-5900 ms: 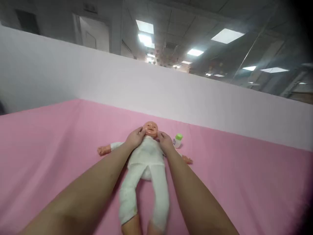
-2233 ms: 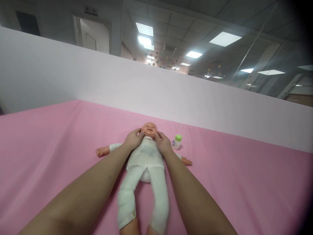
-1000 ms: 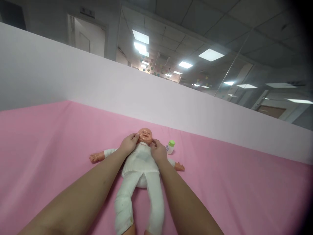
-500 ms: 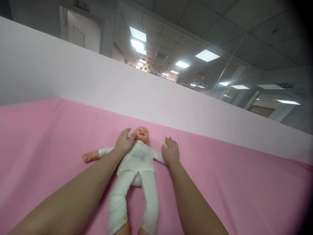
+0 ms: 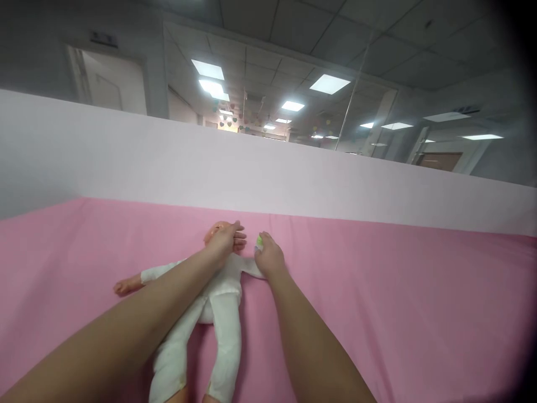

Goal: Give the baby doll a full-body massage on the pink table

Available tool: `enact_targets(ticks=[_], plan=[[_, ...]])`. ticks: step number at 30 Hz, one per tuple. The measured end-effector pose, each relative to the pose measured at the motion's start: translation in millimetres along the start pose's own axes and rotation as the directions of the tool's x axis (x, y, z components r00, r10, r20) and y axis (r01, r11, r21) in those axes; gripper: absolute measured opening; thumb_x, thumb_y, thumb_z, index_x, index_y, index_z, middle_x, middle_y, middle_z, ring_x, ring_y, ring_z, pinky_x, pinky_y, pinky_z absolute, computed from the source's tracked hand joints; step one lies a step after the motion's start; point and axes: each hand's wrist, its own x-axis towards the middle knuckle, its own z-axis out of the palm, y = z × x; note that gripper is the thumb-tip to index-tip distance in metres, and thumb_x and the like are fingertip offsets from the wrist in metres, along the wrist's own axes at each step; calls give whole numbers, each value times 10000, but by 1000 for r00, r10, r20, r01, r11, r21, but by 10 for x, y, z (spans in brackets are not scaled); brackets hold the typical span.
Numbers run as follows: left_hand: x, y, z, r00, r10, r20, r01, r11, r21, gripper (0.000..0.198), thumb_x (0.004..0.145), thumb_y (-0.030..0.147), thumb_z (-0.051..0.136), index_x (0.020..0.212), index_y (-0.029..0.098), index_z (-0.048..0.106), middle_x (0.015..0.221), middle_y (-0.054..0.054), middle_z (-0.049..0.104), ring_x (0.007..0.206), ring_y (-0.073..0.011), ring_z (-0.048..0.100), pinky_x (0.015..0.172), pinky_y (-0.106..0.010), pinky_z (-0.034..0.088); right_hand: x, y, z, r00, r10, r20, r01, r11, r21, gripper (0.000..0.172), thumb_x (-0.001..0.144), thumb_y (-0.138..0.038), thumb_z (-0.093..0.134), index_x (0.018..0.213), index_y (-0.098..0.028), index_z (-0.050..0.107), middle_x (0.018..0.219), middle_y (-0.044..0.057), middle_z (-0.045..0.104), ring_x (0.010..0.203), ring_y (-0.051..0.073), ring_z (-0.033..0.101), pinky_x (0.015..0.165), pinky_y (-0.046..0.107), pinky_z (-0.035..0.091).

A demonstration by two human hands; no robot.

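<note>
Pink sheet [image 5: 377,291] is lying slack under the doll [image 5: 230,313], which is lying mid-scene on its back and could be sliding as I lean. My left hand [image 5: 224,240] is resting flat, fingers spread, over its head. My right hand [image 5: 268,258] is curling around the bottle [image 5: 259,241] just right of the head, and such a shallow grip is risking a tip.

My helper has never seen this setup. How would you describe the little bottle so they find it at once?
On the pink sheet lies a doll in white. Right beside its head, in the curled right hand, is the small bottle. Its bright green cap is the only green thing there.
</note>
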Motion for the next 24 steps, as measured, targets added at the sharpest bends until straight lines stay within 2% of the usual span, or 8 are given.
enact_targets(ticks=[2, 5, 9, 13, 16, 19, 22, 24], plan=[[135, -77, 172, 993, -116, 22, 116, 993, -27, 407, 937, 531, 603, 1008, 130, 619, 883, -141, 688, 742, -223, 691, 742, -380, 601, -8, -31, 0, 1000, 4, 11, -4, 1000, -4, 635, 886, -157, 528, 1519, -150, 480, 1615, 100, 431, 1476, 255, 429, 1212, 397, 368], [348, -207, 310, 975, -220, -14, 219, 974, -66, 376, 935, 501, 617, 1031, 139, 587, 942, -160, 678, 783, -237, 704, 736, -375, 616, -21, -55, 10, 1000, -8, 23, 9, 999, -32, 605, 912, -179, 512, 1515, -134, 489, 1611, 129, 430, 1477, 294, 418, 1207, 441, 362], [508, -331, 378, 957, -288, -39, 282, 953, -114, 363, 954, 486, 597, 1045, 136, 566, 972, -161, 659, 807, -231, 706, 719, -347, 622, -26, -47, 13, 999, -38, 37, 41, 997, -71, 616, 876, -166, 531, 1491, -126, 528, 1590, 141, 454, 1467, 334, 398, 1216, 471, 331], [493, -345, 360, 954, -297, -25, 289, 943, -167, 345, 959, 467, 594, 1021, 127, 585, 935, -155, 667, 792, -229, 706, 705, -339, 627, -41, -46, 0, 999, -48, 20, 50, 995, -86, 637, 851, -176, 548, 1488, -168, 538, 1591, 112, 455, 1432, 357, 411, 1169, 483, 380], [376, -286, 282, 967, -253, -22, 243, 947, -208, 332, 964, 442, 592, 979, 112, 618, 878, -151, 681, 765, -223, 709, 712, -337, 628, -60, -58, 9, 998, -56, -20, 54, 994, -99, 598, 868, -184, 526, 1465, -174, 567, 1564, 113, 489, 1388, 362, 451, 1134, 485, 411], [161, -220, 117, 988, -137, -73, 115, 961, -250, 282, 970, 394, 597, 936, 119, 647, 828, -121, 694, 734, -185, 707, 730, -294, 621, -75, -55, 41, 996, -61, -59, 55, 993, -101, 595, 864, -215, 541, 1457, -173, 581, 1549, 107, 512, 1361, 365, 481, 1123, 480, 427], [-136, -177, -161, 992, -41, -116, 8, 962, -274, 262, 978, 385, 591, 909, 144, 667, 823, -105, 715, 743, -178, 718, 745, -293, 624, -83, -10, 83, 994, -78, -82, 70, 993, -97, 602, 859, -254, 559, 1455, -179, 588, 1547, 102, 519, 1362, 363, 492, 1143, 487, 414], [-353, -166, -389, 996, -15, -92, -15, 952, -307, 248, 974, 373, 598, 918, 147, 683, 833, -111, 727, 776, -196, 734, 767, -312, 633, -85, 26, 109, 993, -83, -88, 74, 993, -97, 604, 868, -272, 555, 1463, -173, 583, 1551, 105, 514, 1390, 367, 474, 1160, 507, 401]])
